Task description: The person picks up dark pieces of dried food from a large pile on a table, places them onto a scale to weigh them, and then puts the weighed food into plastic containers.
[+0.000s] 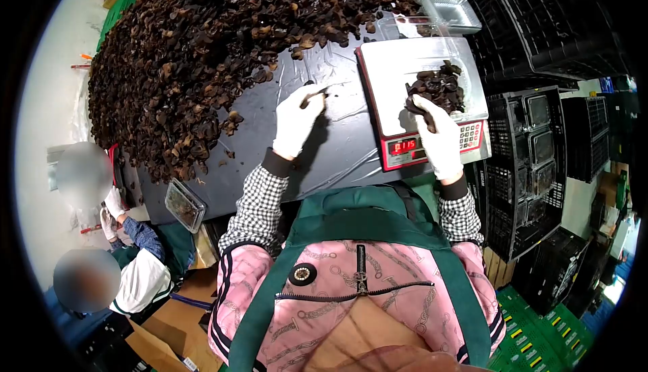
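My left hand (297, 121), in a white glove, is over the dark table, with its fingers curled around a small dark piece of wood ear mushroom. My right hand (440, 144), also gloved, reaches over the front of the scale (395, 68). Its fingers close on dark mushroom at the near edge of a small heap of wood ear mushrooms (442, 88). That heap sits in a clear plastic tray on the scale's plate, the tray partly hidden by the mushrooms and my hand. The red display (405, 146) appears to read 0.115.
A large pile of wood ear mushrooms (202, 48) covers the table's far and left parts. Clear trays (451, 13) stand at the back right. A filled clear box (185, 206) lies at the left edge. Black crates (526, 163) stand right; co-workers (142, 277) are at left.
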Available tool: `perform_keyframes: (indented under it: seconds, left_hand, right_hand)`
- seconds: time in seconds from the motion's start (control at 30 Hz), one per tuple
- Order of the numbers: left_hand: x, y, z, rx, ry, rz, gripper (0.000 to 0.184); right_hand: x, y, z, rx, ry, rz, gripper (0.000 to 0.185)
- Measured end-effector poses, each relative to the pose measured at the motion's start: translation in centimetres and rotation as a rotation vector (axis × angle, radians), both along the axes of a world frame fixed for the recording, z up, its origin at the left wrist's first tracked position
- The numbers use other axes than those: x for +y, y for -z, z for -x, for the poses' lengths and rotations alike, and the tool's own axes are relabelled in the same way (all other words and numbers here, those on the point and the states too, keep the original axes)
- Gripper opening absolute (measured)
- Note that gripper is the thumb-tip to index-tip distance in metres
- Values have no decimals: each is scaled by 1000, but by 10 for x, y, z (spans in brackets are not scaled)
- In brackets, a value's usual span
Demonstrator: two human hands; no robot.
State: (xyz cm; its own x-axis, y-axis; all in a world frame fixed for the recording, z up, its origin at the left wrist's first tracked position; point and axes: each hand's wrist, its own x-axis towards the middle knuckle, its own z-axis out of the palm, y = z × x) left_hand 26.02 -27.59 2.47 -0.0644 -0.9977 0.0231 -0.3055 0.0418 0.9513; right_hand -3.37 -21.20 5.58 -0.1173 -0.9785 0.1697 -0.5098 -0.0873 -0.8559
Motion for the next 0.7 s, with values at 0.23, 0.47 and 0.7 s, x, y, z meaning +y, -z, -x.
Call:
perform_keyframes:
  seconds: [0.23, 0.47, 0.7]
  left_hand:
    - [-22, -47, 150, -44, 51, 164, 28]
    - [-34, -13, 216, -337, 2, 348, 27]
    - [-29, -23, 205, 323, -54, -64, 36]
  right_hand:
    - [-5, -23, 64, -203, 30, 1, 36]
    - [-48, -12, 117, -662, 315, 10, 19]
    - [-78, -1, 117, -840, 273, -27, 23]
